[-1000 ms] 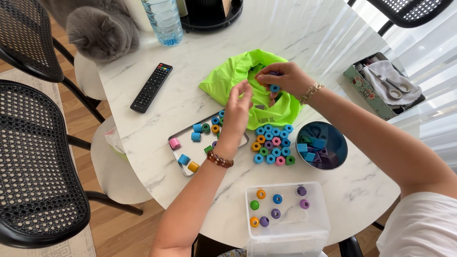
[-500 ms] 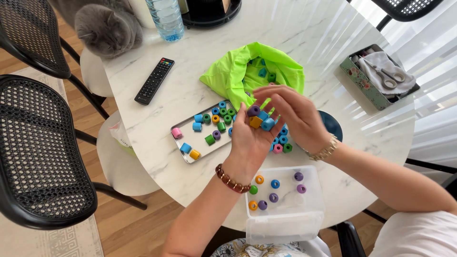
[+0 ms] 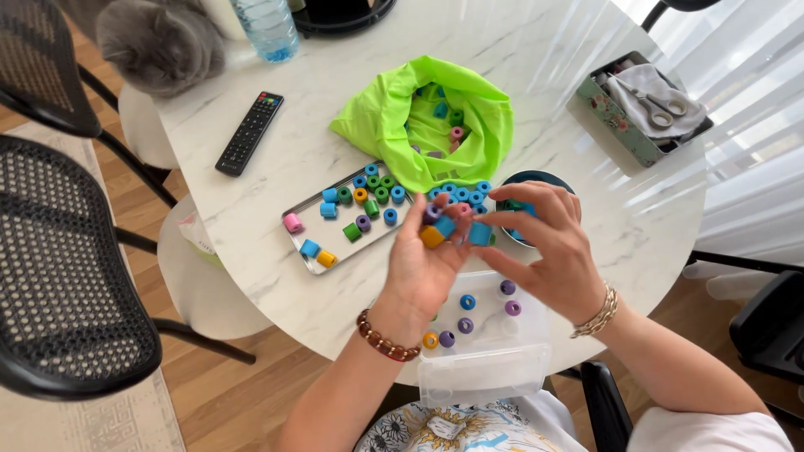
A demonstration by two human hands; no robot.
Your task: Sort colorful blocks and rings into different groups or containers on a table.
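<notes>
My left hand (image 3: 419, 268) is cupped palm up above the table edge and holds several coloured beads: a purple one, an orange one and a blue one (image 3: 444, 226). My right hand (image 3: 548, 251) pinches a blue bead (image 3: 481, 233) right beside the left fingertips. Below both hands sits a clear plastic box (image 3: 486, 368) with several beads in it. A bright green cloth bag (image 3: 394, 117) with beads inside lies open farther back. A metal tray (image 3: 303, 251) with several beads lies to the left.
A blue bowl (image 3: 536, 180) is partly hidden behind my right hand. A black remote (image 3: 249, 132), a water bottle (image 3: 266, 29) and a grey cat (image 3: 159, 42) are at the back left. A floral tin with scissors (image 3: 645, 105) sits at the right. Black chairs (image 3: 59, 276) stand to the left.
Both hands came back from the green bag toward me with beads. The left palm turned up holding beads, and the right hand now pinches a blue one above the clear box.
</notes>
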